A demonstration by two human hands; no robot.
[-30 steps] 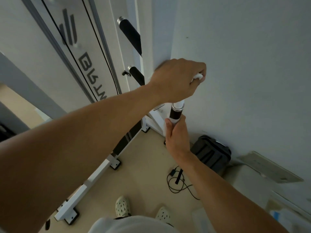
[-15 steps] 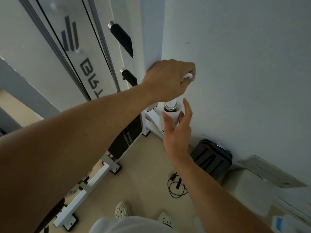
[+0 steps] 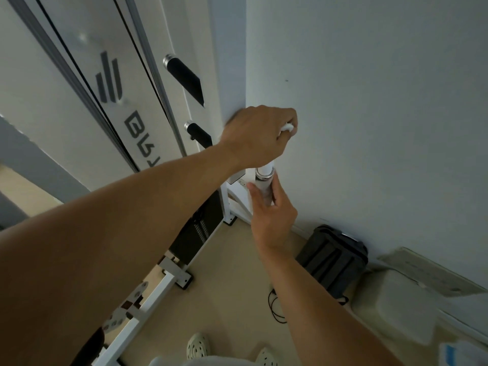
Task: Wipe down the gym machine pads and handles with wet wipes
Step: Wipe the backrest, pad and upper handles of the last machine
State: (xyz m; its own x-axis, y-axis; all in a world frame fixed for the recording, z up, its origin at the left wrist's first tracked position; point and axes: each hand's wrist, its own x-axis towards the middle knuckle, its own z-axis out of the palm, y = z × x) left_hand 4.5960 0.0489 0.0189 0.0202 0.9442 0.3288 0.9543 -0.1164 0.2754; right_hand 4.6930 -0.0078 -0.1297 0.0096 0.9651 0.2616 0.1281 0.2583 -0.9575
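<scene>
**Both hands on the machine bar**

The right hand (image 3: 272,215) wraps a white wet wipe (image 3: 264,188) around the chrome-collared bar handle (image 3: 264,178). Just above, the left hand (image 3: 260,136) grips the white bar, another wipe (image 3: 287,127) in its fingers.

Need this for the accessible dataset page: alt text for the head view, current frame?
Seen from above, the person's left hand holds a white wet wipe bunched over the top of a machine handle beside a pale wall, while the right hand grips the handle lower down. Two black grips project from the white machine frame behind.
</scene>
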